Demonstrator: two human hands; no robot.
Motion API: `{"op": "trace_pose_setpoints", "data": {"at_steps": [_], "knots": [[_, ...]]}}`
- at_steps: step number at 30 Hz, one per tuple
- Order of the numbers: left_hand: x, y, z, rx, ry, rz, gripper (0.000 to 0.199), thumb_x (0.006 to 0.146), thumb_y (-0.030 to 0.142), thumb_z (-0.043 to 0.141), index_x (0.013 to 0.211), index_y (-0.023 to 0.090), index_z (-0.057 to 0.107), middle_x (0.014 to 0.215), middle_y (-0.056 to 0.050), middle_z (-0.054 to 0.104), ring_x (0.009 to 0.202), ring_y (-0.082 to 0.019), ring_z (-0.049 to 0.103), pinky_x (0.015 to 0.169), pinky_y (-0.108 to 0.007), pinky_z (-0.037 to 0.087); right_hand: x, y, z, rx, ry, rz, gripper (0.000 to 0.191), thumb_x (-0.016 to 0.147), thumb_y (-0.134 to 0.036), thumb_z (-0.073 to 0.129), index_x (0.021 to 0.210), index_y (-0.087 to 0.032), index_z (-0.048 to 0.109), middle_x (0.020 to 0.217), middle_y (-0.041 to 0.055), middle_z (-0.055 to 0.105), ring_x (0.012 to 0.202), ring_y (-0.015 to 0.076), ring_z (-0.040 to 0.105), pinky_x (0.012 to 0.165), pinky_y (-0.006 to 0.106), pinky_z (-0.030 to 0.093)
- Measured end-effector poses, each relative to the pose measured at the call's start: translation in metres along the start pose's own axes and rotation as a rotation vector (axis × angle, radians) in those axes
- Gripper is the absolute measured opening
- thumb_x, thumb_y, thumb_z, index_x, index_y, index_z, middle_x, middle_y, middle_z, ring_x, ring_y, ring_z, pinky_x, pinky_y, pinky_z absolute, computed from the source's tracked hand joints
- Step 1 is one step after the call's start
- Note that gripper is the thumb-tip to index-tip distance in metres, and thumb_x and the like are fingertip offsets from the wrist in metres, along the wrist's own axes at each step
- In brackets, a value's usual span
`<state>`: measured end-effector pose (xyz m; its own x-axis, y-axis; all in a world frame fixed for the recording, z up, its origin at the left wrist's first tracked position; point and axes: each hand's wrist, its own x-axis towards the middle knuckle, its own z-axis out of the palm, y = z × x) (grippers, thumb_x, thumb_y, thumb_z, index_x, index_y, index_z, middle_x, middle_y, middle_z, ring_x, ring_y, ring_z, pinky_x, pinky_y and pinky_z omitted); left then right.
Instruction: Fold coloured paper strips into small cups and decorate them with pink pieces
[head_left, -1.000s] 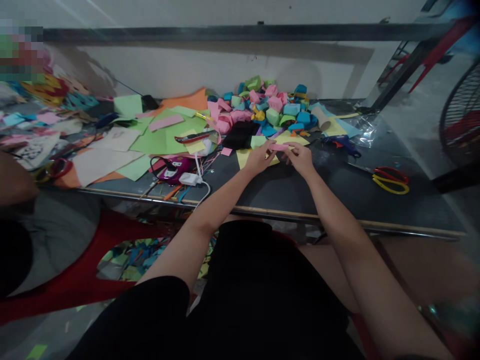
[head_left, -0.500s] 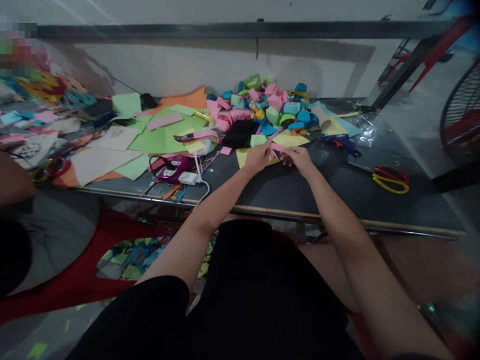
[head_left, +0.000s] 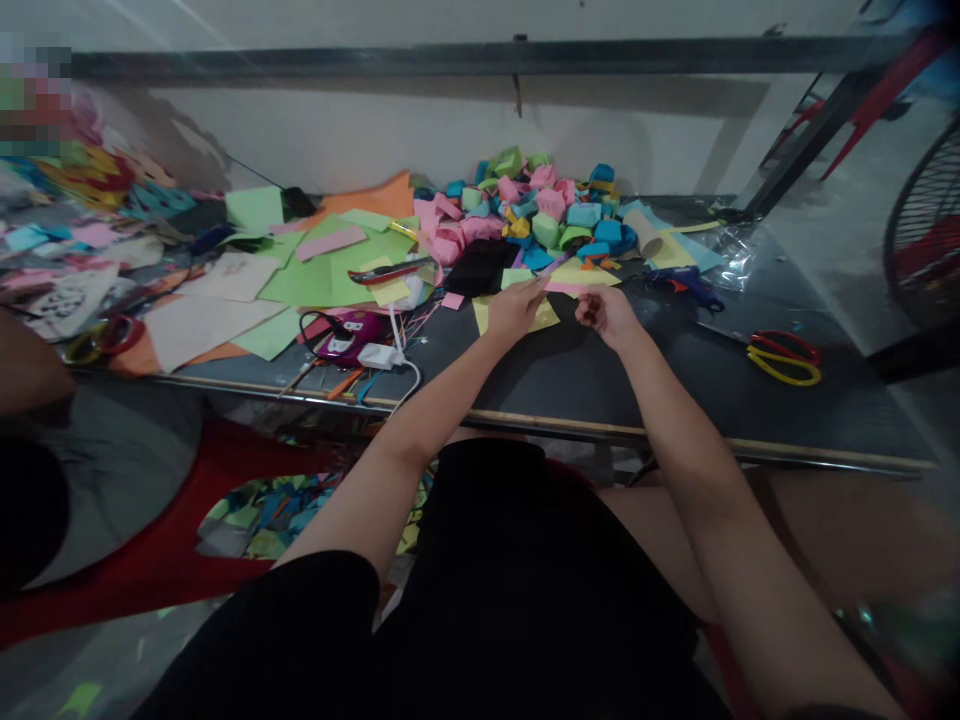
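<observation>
A pink paper strip (head_left: 564,288) stretches between my two hands, above yellow paper on the dark table. Closed at its left end, my left hand (head_left: 516,308) holds the strip with the fingers together. My right hand (head_left: 611,315) has curled fingers at the strip's right end; its exact grip is partly hidden. Yellow paper (head_left: 541,316) lies under and beside my left hand. Just behind the hands are a black phone-like slab (head_left: 481,266) and a heap of folded paper pieces (head_left: 550,205) in pink, green, blue and yellow.
A blue glue gun (head_left: 684,285) and scissors with red and yellow handles (head_left: 784,358) lie to the right. On the left are a purple power socket (head_left: 346,338) with a white plug, a red-and-black tool (head_left: 390,271) and green sheets (head_left: 341,265). Another person's arm (head_left: 30,365) shows far left.
My right hand has moved slightly right and its fingers have curled in. More of the pink strip shows between my hands. The pink strip over the red-and-black tool no longer shows there.
</observation>
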<state>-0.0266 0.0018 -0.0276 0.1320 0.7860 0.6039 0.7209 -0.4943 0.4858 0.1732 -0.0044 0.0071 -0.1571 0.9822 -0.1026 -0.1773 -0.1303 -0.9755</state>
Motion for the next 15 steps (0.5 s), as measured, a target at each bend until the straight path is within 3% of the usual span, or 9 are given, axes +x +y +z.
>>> {"op": "trace_pose_setpoints", "data": {"at_steps": [5, 10, 15], "knots": [[0.0010, 0.0069, -0.0052, 0.131, -0.041, 0.122, 0.033, 0.101, 0.030, 0.055, 0.130, 0.022, 0.070, 0.128, -0.013, 0.073, 0.128, -0.027, 0.062, 0.109, -0.043, 0.044, -0.0023, -0.0075, -0.0028, 0.087, 0.024, 0.119, 0.023, 0.087, -0.028, 0.059, 0.066, -0.021, 0.054, 0.053, -0.0040, 0.056, 0.048, 0.0089, 0.054, 0.044, 0.021, 0.035], [0.0005, 0.0039, -0.0053, 0.148, -0.031, 0.065, 0.042, 0.105, 0.039, 0.045, 0.133, 0.017, 0.067, 0.111, -0.016, 0.076, 0.110, -0.026, 0.067, 0.101, -0.039, 0.046, -0.0050, -0.0054, 0.0030, 0.064, -0.003, 0.176, 0.025, 0.089, -0.023, 0.053, 0.064, -0.021, 0.053, 0.054, -0.0020, 0.057, 0.048, 0.0102, 0.055, 0.045, 0.023, 0.034], [0.0003, -0.0023, 0.0000, 0.141, -0.051, 0.039, 0.044, 0.106, 0.039, 0.042, 0.133, 0.017, 0.067, 0.099, -0.015, 0.074, 0.098, -0.023, 0.066, 0.089, -0.032, 0.047, -0.0062, -0.0035, 0.0053, 0.018, -0.030, 0.166, 0.023, 0.087, -0.025, 0.060, 0.066, -0.021, 0.053, 0.055, -0.0019, 0.056, 0.048, 0.0109, 0.055, 0.044, 0.023, 0.034]]}}
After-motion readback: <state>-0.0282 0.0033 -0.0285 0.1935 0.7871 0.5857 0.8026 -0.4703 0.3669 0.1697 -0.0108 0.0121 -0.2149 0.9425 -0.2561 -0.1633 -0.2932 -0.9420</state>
